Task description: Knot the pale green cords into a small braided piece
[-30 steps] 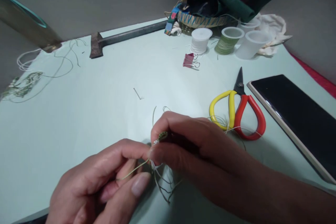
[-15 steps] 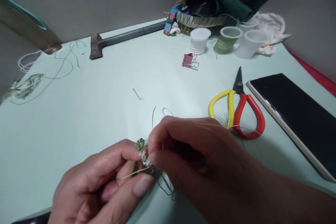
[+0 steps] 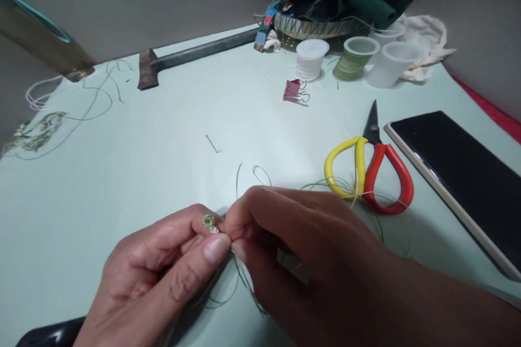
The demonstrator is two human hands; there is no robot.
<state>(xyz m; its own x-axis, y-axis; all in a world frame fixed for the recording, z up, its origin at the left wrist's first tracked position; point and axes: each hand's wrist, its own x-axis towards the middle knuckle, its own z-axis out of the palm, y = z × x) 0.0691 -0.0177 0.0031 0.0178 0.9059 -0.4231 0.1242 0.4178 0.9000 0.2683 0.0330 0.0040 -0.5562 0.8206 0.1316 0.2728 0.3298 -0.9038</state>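
Between the thumb and forefinger of my left hand (image 3: 166, 265) is a small knotted cord piece (image 3: 209, 222), green at its looped tip and white below. Most of it is covered by my fingers. My right hand (image 3: 301, 249) is pinched closed right beside it, fingertips meeting the left thumb; what it grips is hidden, though thin cords come out around it. Loose green cord ends (image 3: 244, 276) hang beneath the two hands. Another thin cord loop (image 3: 261, 174) shows just beyond my right knuckles.
Scissors (image 3: 370, 168) with yellow and red handles lie at right, strands across them, beside a phone (image 3: 459, 173). Behind stand a white thread spool (image 3: 310, 59), a green one (image 3: 354, 59) and a pink binder clip (image 3: 293, 91). A hammer (image 3: 195, 57) lies at the back; tangled cord (image 3: 38, 133) sits left.
My left thumb has risen and pressed onto the knotted piece, covering more of it. The piece's tip has shifted slightly left. My right hand stays pinched beside it.
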